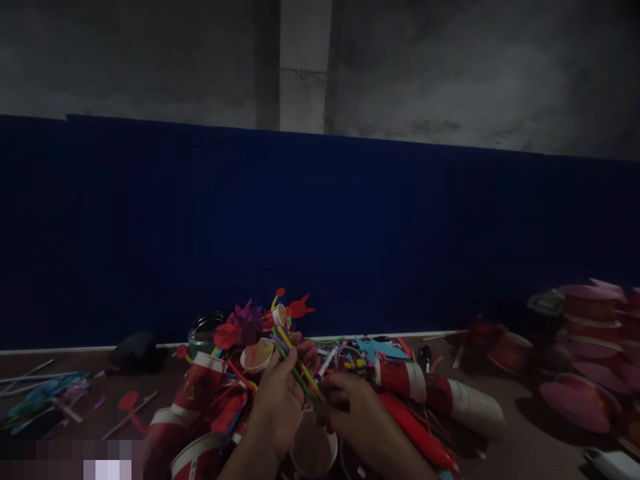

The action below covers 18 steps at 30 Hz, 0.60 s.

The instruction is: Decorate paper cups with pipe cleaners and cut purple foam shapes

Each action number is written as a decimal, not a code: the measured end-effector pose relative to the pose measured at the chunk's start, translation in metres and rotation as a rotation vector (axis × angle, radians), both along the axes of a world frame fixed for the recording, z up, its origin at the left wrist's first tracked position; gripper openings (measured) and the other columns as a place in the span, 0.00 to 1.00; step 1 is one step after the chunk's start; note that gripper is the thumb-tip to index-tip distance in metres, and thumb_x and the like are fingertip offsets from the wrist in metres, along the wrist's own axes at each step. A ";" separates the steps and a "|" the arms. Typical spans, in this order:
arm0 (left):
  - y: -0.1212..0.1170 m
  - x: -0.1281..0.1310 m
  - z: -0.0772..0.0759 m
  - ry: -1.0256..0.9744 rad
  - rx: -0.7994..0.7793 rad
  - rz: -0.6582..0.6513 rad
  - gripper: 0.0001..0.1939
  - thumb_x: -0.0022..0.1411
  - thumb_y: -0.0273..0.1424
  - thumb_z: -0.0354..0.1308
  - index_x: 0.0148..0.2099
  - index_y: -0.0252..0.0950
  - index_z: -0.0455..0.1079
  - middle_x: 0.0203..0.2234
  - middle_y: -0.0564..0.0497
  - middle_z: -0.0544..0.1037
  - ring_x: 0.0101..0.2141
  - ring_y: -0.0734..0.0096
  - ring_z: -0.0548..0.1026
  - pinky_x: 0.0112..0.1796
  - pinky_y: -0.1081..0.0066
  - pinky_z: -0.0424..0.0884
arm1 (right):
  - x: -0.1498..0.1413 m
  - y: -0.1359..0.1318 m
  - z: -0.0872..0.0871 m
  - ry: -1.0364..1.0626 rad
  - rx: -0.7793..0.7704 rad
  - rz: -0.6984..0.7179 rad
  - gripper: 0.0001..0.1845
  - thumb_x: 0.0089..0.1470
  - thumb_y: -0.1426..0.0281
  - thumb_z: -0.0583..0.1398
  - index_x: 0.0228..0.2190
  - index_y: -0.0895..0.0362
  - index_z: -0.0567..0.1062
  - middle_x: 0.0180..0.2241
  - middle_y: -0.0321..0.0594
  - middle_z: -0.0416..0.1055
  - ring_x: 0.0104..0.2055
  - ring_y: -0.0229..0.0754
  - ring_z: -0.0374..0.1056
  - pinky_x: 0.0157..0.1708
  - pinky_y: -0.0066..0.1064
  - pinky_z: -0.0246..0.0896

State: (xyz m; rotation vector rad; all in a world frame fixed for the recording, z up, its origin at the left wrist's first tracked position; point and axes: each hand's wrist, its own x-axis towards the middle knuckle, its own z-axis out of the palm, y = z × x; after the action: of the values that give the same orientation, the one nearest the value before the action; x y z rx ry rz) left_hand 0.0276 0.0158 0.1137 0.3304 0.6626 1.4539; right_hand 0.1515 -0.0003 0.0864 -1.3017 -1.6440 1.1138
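A small bundle of thin straws (299, 365) in yellow, green and purple slants between my hands. My left hand (280, 400) is closed round it, thumb on top. At the lower end of the bundle, the curled fingers of my right hand (350, 400) pinch the straws, though the fingertips are partly hidden. Below my hands stands a paper cup (314, 448), its mouth facing up. Just beyond the left hand are another paper cup (257, 355), a purple paper cutout (246, 323) and a red paper cutout (300, 307).
Red-and-white paper cups (200, 380) crowd the left side. A nested stack of cups (445, 393) lies to the right, beside a long red object (415, 430). Blue paper cutouts (383, 348) lie behind. Pink-and-red cup pieces (590, 360) pile up far right. A blue panel (320, 233) stands behind.
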 end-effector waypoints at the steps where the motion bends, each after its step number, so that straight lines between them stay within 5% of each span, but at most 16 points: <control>1: 0.001 -0.001 0.000 -0.011 0.013 0.016 0.10 0.61 0.19 0.48 0.42 0.34 0.65 0.28 0.48 0.78 0.31 0.73 0.77 0.39 0.70 0.73 | 0.001 0.001 0.000 0.051 -0.040 0.021 0.09 0.45 0.67 0.59 0.30 0.59 0.74 0.22 0.37 0.74 0.25 0.40 0.69 0.23 0.26 0.58; 6: -0.001 -0.001 0.003 -0.049 0.018 0.055 0.08 0.61 0.18 0.48 0.36 0.33 0.66 0.28 0.47 0.77 0.31 0.72 0.77 0.37 0.71 0.74 | 0.005 0.008 0.002 0.245 -0.164 0.067 0.22 0.39 0.52 0.63 0.23 0.62 0.73 0.20 0.39 0.73 0.22 0.37 0.67 0.24 0.27 0.59; 13: -0.004 -0.001 0.003 -0.122 0.093 0.085 0.10 0.60 0.16 0.47 0.36 0.33 0.67 0.28 0.48 0.77 0.31 0.73 0.77 0.37 0.74 0.74 | 0.009 0.006 0.011 0.312 -0.237 0.068 0.27 0.47 0.48 0.54 0.21 0.61 0.72 0.18 0.39 0.71 0.18 0.34 0.62 0.17 0.23 0.48; 18: -0.004 0.001 -0.003 -0.132 0.138 0.103 0.10 0.60 0.17 0.48 0.36 0.34 0.67 0.31 0.49 0.77 0.33 0.71 0.77 0.39 0.72 0.73 | 0.007 0.004 0.010 0.171 -0.154 0.043 0.24 0.46 0.50 0.57 0.18 0.60 0.71 0.18 0.36 0.68 0.18 0.31 0.57 0.19 0.24 0.47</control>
State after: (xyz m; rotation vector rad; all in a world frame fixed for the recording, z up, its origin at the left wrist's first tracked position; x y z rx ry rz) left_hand 0.0283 0.0114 0.1112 0.3080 0.4799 1.6089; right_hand 0.1589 0.0037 0.0961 -1.2342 -1.4907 1.3609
